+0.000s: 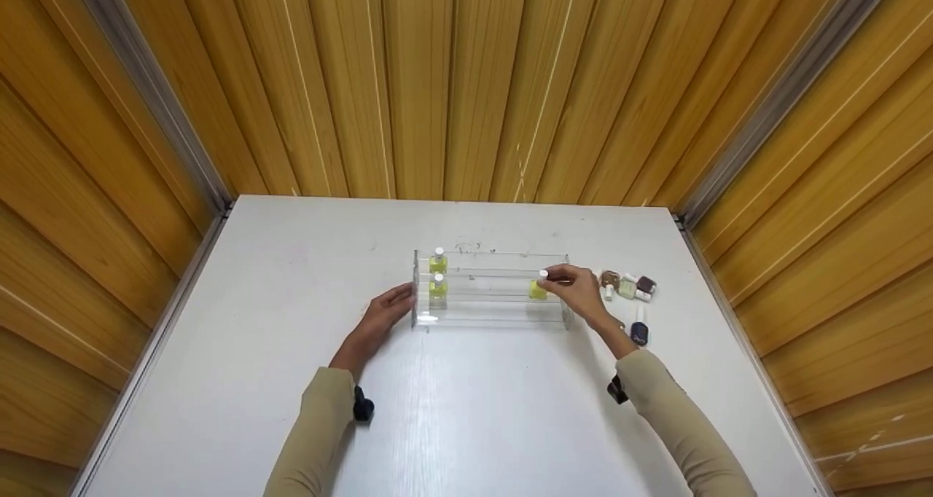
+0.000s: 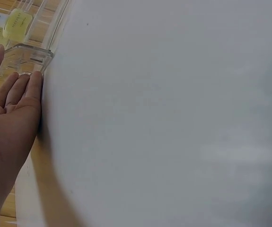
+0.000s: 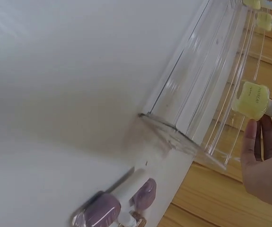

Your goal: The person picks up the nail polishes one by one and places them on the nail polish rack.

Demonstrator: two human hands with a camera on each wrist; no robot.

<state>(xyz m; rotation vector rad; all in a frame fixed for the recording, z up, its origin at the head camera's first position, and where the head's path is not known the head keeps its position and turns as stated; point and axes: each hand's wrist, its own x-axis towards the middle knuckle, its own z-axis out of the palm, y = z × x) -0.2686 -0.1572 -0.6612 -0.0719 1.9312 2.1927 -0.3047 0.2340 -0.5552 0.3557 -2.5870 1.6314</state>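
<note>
A clear acrylic tiered rack [image 1: 488,327] stands on the white table. My right hand [image 1: 579,293] pinches the white cap of a yellow nail polish bottle [image 3: 251,100] at the rack's right part; whether its base touches a shelf I cannot tell. Two more yellow nail polish bottles, an upper one [image 1: 437,265] and a lower one [image 1: 437,290], stand upright on separate tiers at the left end. My left hand [image 1: 385,313] rests its extended fingers against the rack's left end panel [image 2: 29,49].
Right of the rack lie several more nail polish bottles, among them a dark blue one [image 1: 639,332], a dark brown one [image 1: 646,284], a pale one [image 1: 627,287] and a brownish one [image 1: 609,280]. Wood-patterned walls [image 1: 415,81] enclose the white table [image 1: 306,264].
</note>
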